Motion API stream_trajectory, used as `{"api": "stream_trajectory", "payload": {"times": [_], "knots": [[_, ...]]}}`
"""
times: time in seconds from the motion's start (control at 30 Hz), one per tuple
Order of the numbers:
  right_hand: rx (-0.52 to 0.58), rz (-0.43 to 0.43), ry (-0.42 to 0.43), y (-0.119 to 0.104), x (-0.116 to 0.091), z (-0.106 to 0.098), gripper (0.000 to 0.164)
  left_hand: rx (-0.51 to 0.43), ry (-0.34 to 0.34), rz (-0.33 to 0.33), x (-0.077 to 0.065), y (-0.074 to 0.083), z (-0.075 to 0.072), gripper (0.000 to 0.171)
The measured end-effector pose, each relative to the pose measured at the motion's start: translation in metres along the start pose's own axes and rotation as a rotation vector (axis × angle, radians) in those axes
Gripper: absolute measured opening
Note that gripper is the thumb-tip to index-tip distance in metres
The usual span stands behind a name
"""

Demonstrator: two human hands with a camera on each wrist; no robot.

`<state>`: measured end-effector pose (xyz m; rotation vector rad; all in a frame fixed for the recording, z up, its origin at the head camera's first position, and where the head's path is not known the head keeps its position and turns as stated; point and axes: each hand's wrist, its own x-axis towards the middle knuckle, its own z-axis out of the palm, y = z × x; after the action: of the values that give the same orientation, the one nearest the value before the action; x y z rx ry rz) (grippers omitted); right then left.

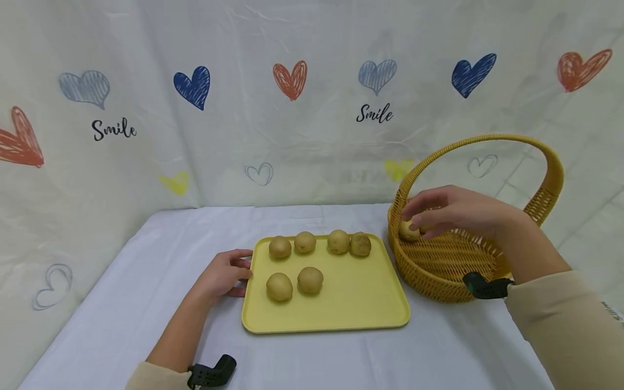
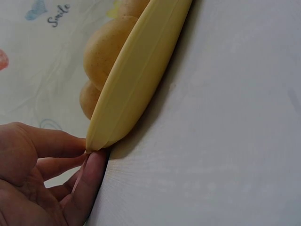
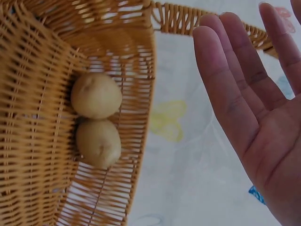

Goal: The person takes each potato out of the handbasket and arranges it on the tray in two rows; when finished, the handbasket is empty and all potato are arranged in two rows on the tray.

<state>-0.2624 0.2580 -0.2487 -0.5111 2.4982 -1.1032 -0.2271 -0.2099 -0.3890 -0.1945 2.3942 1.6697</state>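
Observation:
My left hand (image 1: pixel 225 275) holds the left edge of a yellow tray (image 1: pixel 351 303); in the left wrist view the fingertips (image 2: pixel 96 162) are right at its rim. Several potatoes lie on the tray: a row along the far side, including one potato (image 1: pixel 361 244) at its right end, and two nearer, one potato (image 1: pixel 279 287) on the left and another potato (image 1: pixel 310 280) beside it. My right hand (image 1: pixel 458 211) is over a wicker basket (image 1: pixel 429 281), fingers extended and holding nothing. Inside the basket, the right wrist view has two potatoes, an upper potato (image 3: pixel 96 95) and a lower potato (image 3: pixel 99 143), side by side against the wall.
The basket's tall arched handle (image 1: pixel 507 138) rises around the right forearm. A white cloth (image 1: pixel 205 227) covers the table. Behind it hangs a pale sheet (image 1: pixel 322 141) printed with hearts and lettering. Dark wrist devices, such as the left one (image 1: pixel 212 374), sit at both cuffs.

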Motion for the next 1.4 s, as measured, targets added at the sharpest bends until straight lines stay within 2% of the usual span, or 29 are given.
{"api": "stream_trajectory", "payload": {"times": [0.17, 0.4, 0.53, 0.7, 0.87, 1.1, 1.4], "knots": [[0.0, 0.024, 0.026, 0.008, -0.005, -0.013, 0.042, -0.012, -0.002, -0.001, 0.001, -0.001, 0.001, 0.059], [-0.044, 0.076, 0.095, 0.018, -0.004, -0.025, 0.055, -0.011, -0.002, -0.003, 0.002, -0.002, 0.001, 0.058], [-0.07, 0.083, 0.131, 0.025, 0.0, -0.028, 0.06, -0.004, 0.001, -0.002, 0.003, -0.002, 0.001, 0.058], [-0.132, 0.077, 0.176, 0.034, 0.008, -0.03, 0.058, 0.004, 0.013, -0.001, 0.002, -0.002, 0.001, 0.059], [-0.147, 0.111, 0.205, 0.041, 0.016, -0.032, 0.058, 0.008, 0.017, 0.002, 0.002, -0.001, 0.001, 0.058], [-0.15, 0.156, 0.21, 0.054, 0.021, -0.033, 0.058, 0.008, 0.017, 0.003, 0.003, -0.001, 0.004, 0.058], [-0.202, 0.149, 0.181, 0.059, 0.03, -0.028, 0.059, 0.01, 0.026, -0.012, 0.003, -0.001, 0.001, 0.058]]}}
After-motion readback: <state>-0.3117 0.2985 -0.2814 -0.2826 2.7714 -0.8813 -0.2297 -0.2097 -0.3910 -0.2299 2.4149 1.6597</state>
